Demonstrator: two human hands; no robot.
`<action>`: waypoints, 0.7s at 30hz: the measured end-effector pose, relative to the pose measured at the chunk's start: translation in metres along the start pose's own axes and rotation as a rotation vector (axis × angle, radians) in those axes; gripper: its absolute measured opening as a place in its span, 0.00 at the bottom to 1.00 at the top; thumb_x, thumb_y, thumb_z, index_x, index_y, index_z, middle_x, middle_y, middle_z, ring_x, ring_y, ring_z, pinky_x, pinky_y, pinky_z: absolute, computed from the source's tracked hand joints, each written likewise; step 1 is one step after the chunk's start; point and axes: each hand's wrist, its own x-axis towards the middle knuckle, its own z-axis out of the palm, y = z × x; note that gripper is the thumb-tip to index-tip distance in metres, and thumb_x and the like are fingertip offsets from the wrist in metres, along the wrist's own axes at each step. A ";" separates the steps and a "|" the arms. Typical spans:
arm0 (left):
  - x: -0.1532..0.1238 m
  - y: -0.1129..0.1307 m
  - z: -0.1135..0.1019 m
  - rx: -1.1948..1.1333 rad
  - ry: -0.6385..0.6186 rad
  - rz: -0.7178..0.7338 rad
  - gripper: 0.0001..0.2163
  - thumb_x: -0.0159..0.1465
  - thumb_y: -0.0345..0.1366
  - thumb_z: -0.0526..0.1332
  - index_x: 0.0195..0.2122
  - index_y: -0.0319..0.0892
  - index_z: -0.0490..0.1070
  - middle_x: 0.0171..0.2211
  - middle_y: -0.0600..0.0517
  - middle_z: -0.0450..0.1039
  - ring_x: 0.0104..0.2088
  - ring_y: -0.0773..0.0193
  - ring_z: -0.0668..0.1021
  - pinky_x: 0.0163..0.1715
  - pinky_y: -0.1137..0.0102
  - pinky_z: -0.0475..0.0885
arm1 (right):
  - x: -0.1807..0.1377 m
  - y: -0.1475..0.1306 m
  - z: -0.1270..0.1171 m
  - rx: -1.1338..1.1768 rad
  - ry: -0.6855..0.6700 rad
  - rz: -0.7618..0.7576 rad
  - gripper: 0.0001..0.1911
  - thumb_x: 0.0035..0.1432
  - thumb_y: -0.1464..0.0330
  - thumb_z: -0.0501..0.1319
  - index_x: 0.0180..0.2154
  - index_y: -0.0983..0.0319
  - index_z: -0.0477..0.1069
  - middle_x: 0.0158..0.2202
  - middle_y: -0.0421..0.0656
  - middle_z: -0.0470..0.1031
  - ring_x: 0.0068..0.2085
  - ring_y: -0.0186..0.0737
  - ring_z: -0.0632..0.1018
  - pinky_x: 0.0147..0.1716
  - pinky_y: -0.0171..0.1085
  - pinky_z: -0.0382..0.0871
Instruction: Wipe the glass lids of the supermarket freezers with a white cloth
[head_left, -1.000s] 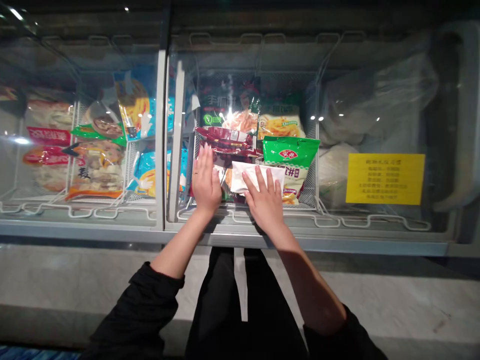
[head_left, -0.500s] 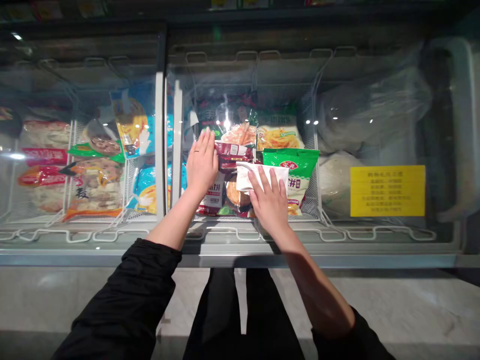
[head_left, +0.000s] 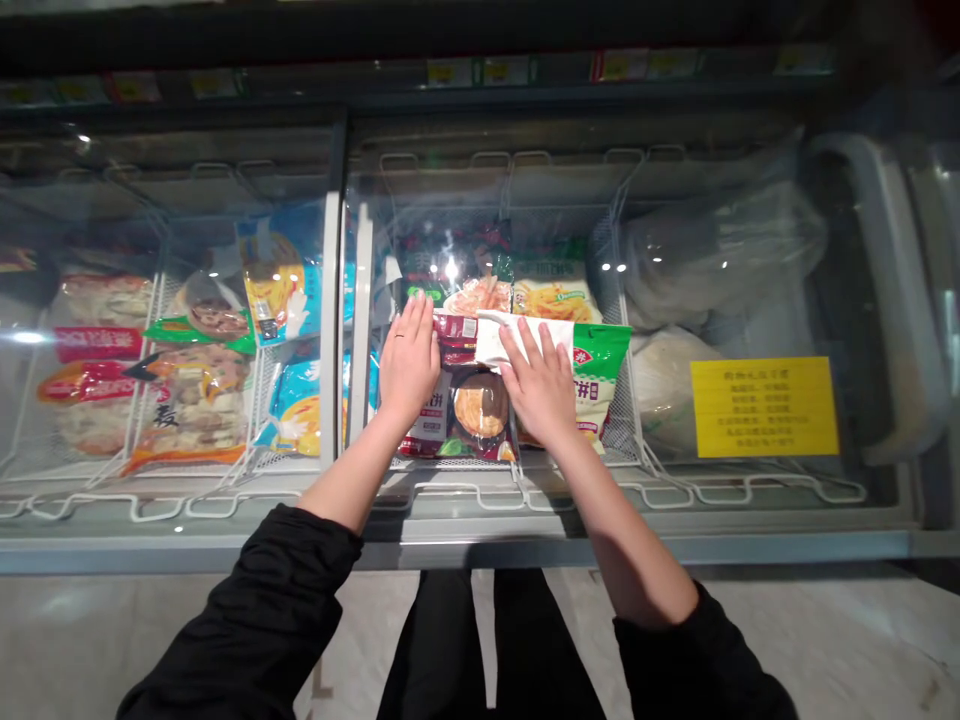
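My left hand [head_left: 409, 358] lies flat on the freezer's glass lid [head_left: 450, 490], its fingers stretched out and nearly together, a ring on one of them. Beside it, my right hand [head_left: 541, 385] presses with spread fingers on a folded white cloth [head_left: 491, 340], which lies against the same glass. Under the lid, near both hands, are a dark red food bag [head_left: 427, 410] with a round pancake picture and a green and white bag [head_left: 600, 375]. The right hand and cloth hide part of the green one.
White wire baskets [head_left: 626, 440] hold bagged frozen foods below the glass. A lid frame [head_left: 331, 330] runs upright left of my left hand. On the right, a yellow notice [head_left: 763, 407] is on the glass near a pale curved handle [head_left: 892, 300]. Price tags [head_left: 450, 73] line the back edge.
My right hand and the cloth have slid across the glass, away from me. The left hand has stayed in place on the lid. The whole view has shifted, so the freezer sits lower.
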 end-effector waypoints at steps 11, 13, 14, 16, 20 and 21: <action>0.001 0.002 -0.002 0.056 -0.019 0.011 0.27 0.76 0.30 0.48 0.76 0.34 0.59 0.76 0.40 0.59 0.77 0.51 0.62 0.76 0.51 0.60 | 0.098 0.019 -0.015 0.055 -0.041 -0.045 0.31 0.79 0.60 0.47 0.78 0.48 0.51 0.81 0.37 0.46 0.80 0.52 0.50 0.77 0.62 0.50; 0.001 0.002 -0.003 0.058 -0.017 0.010 0.27 0.76 0.30 0.48 0.76 0.34 0.59 0.76 0.40 0.60 0.76 0.51 0.62 0.76 0.51 0.61 | 0.095 0.028 -0.018 0.056 -0.033 -0.007 0.31 0.79 0.60 0.47 0.78 0.49 0.51 0.81 0.38 0.46 0.80 0.52 0.50 0.77 0.62 0.49; 0.000 0.002 -0.003 0.058 -0.015 0.010 0.27 0.77 0.31 0.47 0.76 0.34 0.59 0.76 0.40 0.60 0.76 0.50 0.62 0.75 0.50 0.61 | 0.086 0.029 -0.017 0.054 -0.023 0.003 0.31 0.79 0.61 0.47 0.78 0.49 0.51 0.81 0.38 0.46 0.80 0.53 0.50 0.77 0.62 0.49; 0.000 0.002 -0.003 0.057 -0.010 0.013 0.27 0.77 0.31 0.47 0.76 0.34 0.59 0.76 0.40 0.60 0.76 0.50 0.62 0.75 0.50 0.61 | 0.063 0.022 -0.013 0.051 -0.004 0.000 0.32 0.78 0.62 0.47 0.78 0.49 0.51 0.81 0.38 0.48 0.80 0.53 0.50 0.77 0.63 0.50; -0.001 0.002 -0.001 0.054 -0.009 0.015 0.27 0.77 0.31 0.47 0.77 0.35 0.57 0.76 0.41 0.59 0.77 0.50 0.62 0.75 0.50 0.61 | 0.050 -0.004 -0.006 0.043 -0.005 -0.079 0.31 0.78 0.63 0.48 0.78 0.47 0.53 0.80 0.35 0.51 0.80 0.50 0.51 0.77 0.61 0.52; -0.001 0.002 0.000 0.054 -0.009 0.013 0.27 0.77 0.30 0.47 0.77 0.36 0.57 0.76 0.41 0.59 0.77 0.50 0.62 0.75 0.50 0.61 | 0.058 -0.008 -0.007 0.042 -0.011 -0.106 0.31 0.78 0.63 0.49 0.78 0.47 0.53 0.80 0.35 0.51 0.80 0.50 0.52 0.77 0.60 0.52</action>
